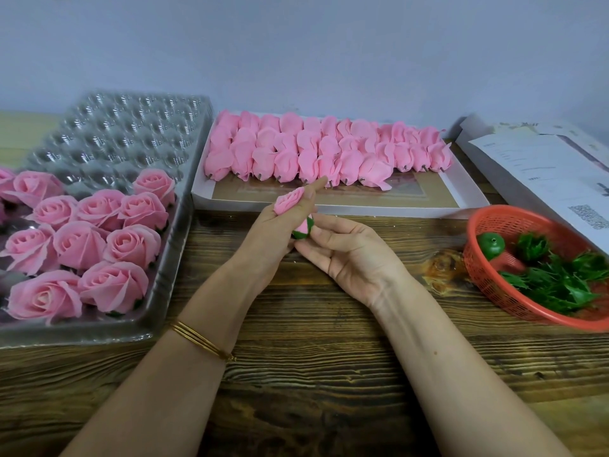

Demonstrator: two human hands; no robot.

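Note:
A pink rose head [288,200] is gripped in my left hand [278,230] above the middle of the wooden table, bloom pointing up and away. At the rose's base sits a green calyx [304,229], which my right hand [349,250] pinches with thumb and fingertips. The two hands meet at the base of the flower. My left index finger sticks out towards the far box of roses.
A clear plastic cell tray [131,127] at left holds several finished pink roses [108,245]. A white shallow box [461,189] at the back holds rows of pink rose heads [329,150]. A red basket [494,225] at right contains green calyxes [560,275]. White papers [543,166] lie at far right.

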